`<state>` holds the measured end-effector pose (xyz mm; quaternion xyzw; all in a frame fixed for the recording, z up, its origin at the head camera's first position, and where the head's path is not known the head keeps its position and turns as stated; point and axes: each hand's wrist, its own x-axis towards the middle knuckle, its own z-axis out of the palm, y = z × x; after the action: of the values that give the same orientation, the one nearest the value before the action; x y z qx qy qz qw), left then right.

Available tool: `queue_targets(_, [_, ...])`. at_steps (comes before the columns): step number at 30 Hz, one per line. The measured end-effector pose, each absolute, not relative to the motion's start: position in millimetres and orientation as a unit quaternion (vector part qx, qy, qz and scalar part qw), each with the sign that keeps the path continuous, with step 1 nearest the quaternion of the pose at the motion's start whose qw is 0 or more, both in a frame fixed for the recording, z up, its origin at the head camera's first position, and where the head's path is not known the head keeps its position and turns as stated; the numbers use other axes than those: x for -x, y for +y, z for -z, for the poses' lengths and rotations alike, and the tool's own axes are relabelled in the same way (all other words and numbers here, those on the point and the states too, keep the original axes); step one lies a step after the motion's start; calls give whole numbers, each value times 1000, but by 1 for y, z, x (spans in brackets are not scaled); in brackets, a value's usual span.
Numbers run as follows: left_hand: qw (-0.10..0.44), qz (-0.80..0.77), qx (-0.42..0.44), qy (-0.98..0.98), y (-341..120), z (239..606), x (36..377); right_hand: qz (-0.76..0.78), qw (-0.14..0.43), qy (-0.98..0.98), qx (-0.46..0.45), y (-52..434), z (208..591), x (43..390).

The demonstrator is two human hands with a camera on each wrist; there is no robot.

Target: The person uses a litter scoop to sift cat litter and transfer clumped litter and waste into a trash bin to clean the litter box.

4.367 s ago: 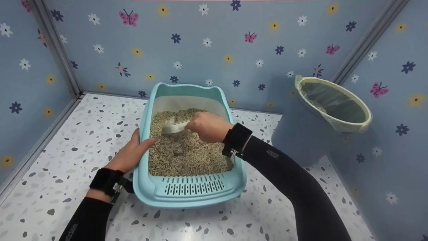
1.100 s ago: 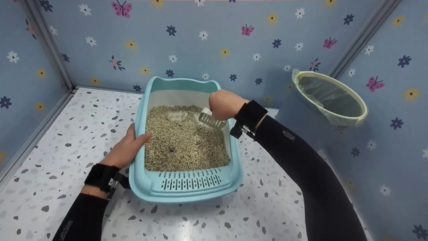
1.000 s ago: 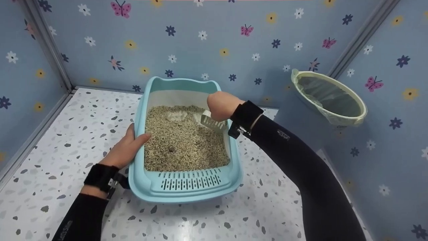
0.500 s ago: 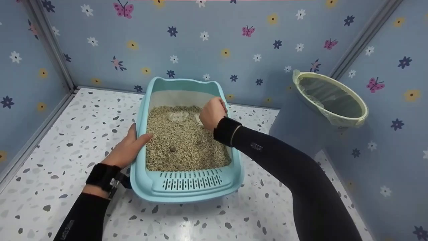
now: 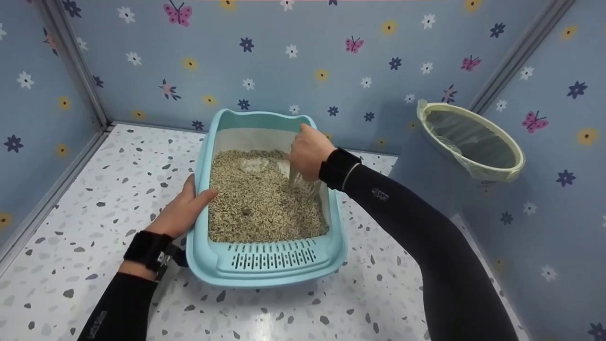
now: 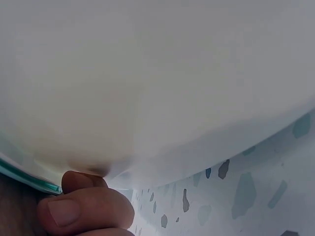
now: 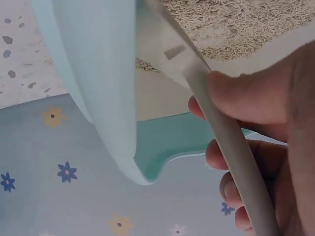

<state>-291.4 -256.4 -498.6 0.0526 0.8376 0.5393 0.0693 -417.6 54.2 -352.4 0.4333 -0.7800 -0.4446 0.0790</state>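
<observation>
Head view shows the right hand [image 5: 307, 151] clenched on a scoop [image 7: 231, 147] dug into the litter [image 5: 255, 199] at the right wall of the litter box [image 5: 265, 279], whose left edge the left hand [image 5: 182, 210] grips; lifting level seems needed.

One litter box [image 5: 265, 265], one scoop [image 7: 231, 142], one bin [image 5: 471, 142]

Grey scoop [image 5: 303, 182] upright in litter [image 5: 258, 208]

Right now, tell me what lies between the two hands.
In the head view, cat litter inside the litter box fills the stretch between the left hand and right hand, including a small dark clump.
</observation>
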Motion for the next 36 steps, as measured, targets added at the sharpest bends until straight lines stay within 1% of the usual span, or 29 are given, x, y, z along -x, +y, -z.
queue_targets(6, [69,-534,-49,841,-256,496,290,371,63,-823,-425,69,341,417])
queue_targets(12, [71,-536,-44,840,-256,495,290,310,15,-860,-405,79,332,412])
queue_targets(18, [68,-535,-52,840,-256,497,291,257,-13,-885,-387,88,329,401])
queue_targets(23, [72,-537,-44,839,-257,497,291,244,-19,-897,-368,90,327,394])
queue_targets(28, [77,-538,-43,839,-257,497,292,229,-16,-900,-369,90,328,392])
queue_targets(36, [78,-540,-41,837,-256,495,289,193,-36,-911,-363,94,338,392])
